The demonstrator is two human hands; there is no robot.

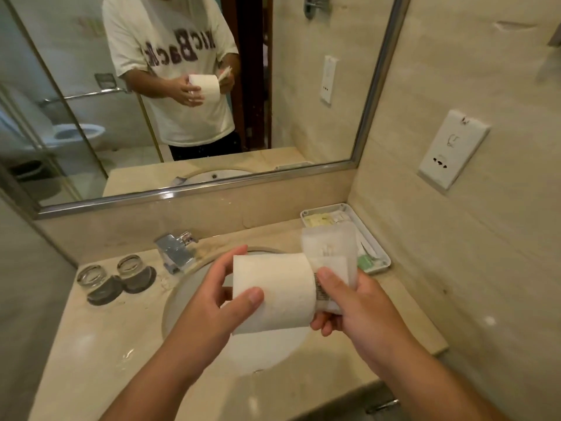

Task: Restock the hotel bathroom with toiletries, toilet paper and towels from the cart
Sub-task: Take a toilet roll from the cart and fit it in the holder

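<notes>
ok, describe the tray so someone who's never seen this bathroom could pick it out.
From the mirror, drop to the counter and go right of the sink, into the corner by the side wall. The tray lies there, below the socket. It is white, rectangular and holds small packets, unlike the two round glasses left of the tap.

One wide-angle camera, worn on the head, looks forward and down at the counter (91, 344) from close above; sink (264, 350) centre frame, mirror (288, 71) upper left, wall (455, 238) right.
</notes>
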